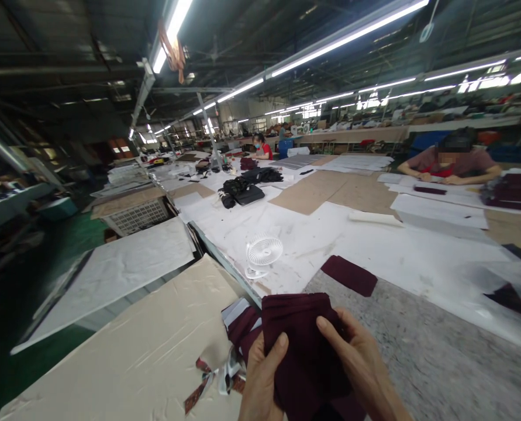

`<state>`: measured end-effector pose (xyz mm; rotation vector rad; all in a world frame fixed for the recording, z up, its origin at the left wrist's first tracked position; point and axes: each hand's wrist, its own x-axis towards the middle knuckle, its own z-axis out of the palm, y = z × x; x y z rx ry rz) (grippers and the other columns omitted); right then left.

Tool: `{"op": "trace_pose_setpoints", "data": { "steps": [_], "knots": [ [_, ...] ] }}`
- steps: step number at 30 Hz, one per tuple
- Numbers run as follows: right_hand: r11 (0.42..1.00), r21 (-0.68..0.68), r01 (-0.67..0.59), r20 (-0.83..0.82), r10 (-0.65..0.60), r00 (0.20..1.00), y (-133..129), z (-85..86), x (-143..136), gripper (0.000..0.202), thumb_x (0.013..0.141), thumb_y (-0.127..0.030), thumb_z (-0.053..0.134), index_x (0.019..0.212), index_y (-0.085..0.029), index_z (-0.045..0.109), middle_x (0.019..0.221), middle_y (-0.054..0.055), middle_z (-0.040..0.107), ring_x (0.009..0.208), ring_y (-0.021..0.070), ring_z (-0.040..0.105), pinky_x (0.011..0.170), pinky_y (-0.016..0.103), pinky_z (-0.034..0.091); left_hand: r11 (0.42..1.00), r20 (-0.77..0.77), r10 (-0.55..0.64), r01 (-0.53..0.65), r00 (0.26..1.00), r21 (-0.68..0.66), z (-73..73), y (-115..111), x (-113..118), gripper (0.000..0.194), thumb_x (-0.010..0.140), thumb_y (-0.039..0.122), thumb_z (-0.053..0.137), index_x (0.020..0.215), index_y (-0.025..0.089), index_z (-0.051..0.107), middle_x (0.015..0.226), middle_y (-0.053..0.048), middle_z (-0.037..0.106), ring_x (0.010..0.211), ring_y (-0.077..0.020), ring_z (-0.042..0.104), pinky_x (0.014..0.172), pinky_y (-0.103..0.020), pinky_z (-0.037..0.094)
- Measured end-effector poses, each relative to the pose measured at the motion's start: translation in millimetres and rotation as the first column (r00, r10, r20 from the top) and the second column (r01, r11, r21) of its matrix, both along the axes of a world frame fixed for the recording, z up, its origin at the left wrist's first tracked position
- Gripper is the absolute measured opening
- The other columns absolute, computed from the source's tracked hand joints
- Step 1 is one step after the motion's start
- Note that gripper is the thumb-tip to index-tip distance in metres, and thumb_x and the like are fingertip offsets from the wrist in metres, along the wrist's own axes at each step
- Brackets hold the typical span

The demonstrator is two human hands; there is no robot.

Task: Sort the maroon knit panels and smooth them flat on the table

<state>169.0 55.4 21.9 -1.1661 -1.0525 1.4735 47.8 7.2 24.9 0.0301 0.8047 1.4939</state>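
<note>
Between my two hands is a stack of maroon fabric pieces (pixel 304 345), its several layers showing along the top edge. My left hand (pixel 262 374) grips the stack's left side, thumb on the front face. On the right side, my right hand (pixel 359 356) holds it with the thumb across the front and the fingers behind. Past my right hand, a single maroon fabric piece (pixel 349 275) lies flat on the grey mottled board (pixel 440 345). Left of the held stack, more folded maroon and pale grey fabric (pixel 242 321) lies partly hidden behind it.
A small white fan (pixel 264 251) stands on the white-covered table (pixel 225 234). Dark fabric bundles (pixel 247 190) lie farther back. At the right, a co-worker (pixel 453 158) leans over the table near a maroon stack (pixel 514 190). Patterned fabric strips (pixel 199 386) lie on the cream-covered surface (pixel 124 356).
</note>
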Motion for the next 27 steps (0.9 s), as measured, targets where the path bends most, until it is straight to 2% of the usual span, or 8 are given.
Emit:
{"op": "trace_pose_setpoints", "data": {
  "steps": [5,11,15,20,22,24,27],
  "knots": [
    [0.987,0.093,0.131,0.081,-0.139,0.987,-4,1.2,-5,0.032,0.071,-0.05,0.067,0.071,-0.02,0.057,0.064,-0.003,0.057,0.06,0.0131,0.05,0.053,0.023,0.042,1.0,-0.029,-0.008,0.009,1.0,0.023,0.4,-1,-4,0.041,0.064,0.019,0.079,0.104,0.016,0.068,0.092,-0.011,0.074,0.092,-0.0285,0.068,0.092,-0.043,0.049],
    [0.986,0.129,0.107,0.113,-0.122,0.986,-4,-11.5,-7,0.032,0.072,-0.052,0.066,0.073,-0.02,0.058,0.066,-0.002,0.06,0.061,0.0147,0.052,0.053,0.024,0.043,0.996,-0.088,-0.033,0.041,0.996,0.083,2.9,1,-5,0.045,0.06,0.021,0.082,0.103,0.013,0.068,0.093,-0.012,0.074,0.096,-0.03,0.067,0.092,-0.043,0.049],
    [0.984,0.132,0.121,0.126,-0.137,0.982,-3,-17.7,-9,0.032,0.072,-0.051,0.066,0.077,-0.02,0.06,0.071,0.0,0.063,0.066,0.0158,0.054,0.058,0.025,0.045,0.995,-0.136,-0.039,0.051,0.99,0.086,4.4,2,-3,0.043,0.059,0.022,0.082,0.099,0.013,0.069,0.092,-0.012,0.074,0.095,-0.0303,0.067,0.091,-0.042,0.049],
    [0.984,0.142,0.109,0.062,-0.118,0.991,-3,-14.3,-7,0.03,0.069,-0.047,0.07,0.081,-0.022,0.059,0.077,0.0,0.063,0.072,0.0162,0.057,0.063,0.026,0.048,0.997,-0.107,-0.065,0.07,0.992,0.042,7.3,4,-10,0.034,0.062,0.027,0.081,0.092,0.014,0.069,0.089,-0.011,0.074,0.093,-0.0297,0.067,0.089,-0.042,0.05],
    [0.982,0.175,0.065,0.016,-0.069,0.998,-3,-7.5,-5,0.032,0.069,-0.043,0.072,0.092,-0.024,0.059,0.086,0.0,0.064,0.08,0.0169,0.059,0.068,0.026,0.05,0.995,-0.104,-0.079,0.084,0.991,0.048,10.2,3,-15,0.034,0.061,0.026,0.081,0.091,0.014,0.07,0.087,-0.011,0.074,0.093,-0.0295,0.067,0.088,-0.042,0.051],
    [0.981,0.192,-0.034,0.013,0.032,0.999,-3,-0.3,-2,0.034,0.071,-0.041,0.07,0.1,-0.027,0.058,0.092,0.0,0.065,0.082,0.017,0.06,0.069,0.027,0.051,0.993,-0.128,-0.096,0.104,0.987,0.055,14.0,3,-20,0.036,0.06,0.026,0.082,0.091,0.014,0.07,0.085,-0.011,0.074,0.092,-0.0296,0.067,0.087,-0.042,0.051],
    [0.958,0.255,-0.131,0.127,0.101,0.987,-1,5.7,3,0.027,0.073,-0.039,0.069,0.094,-0.026,0.061,0.088,0.0,0.064,0.078,0.0163,0.059,0.067,0.026,0.05,0.993,-0.188,-0.108,0.116,0.976,0.032,19.0,1,-24,0.036,0.058,0.026,0.083,0.089,0.012,0.071,0.083,-0.011,0.074,0.089,-0.0297,0.068,0.086,-0.043,0.052]
  ]
}}
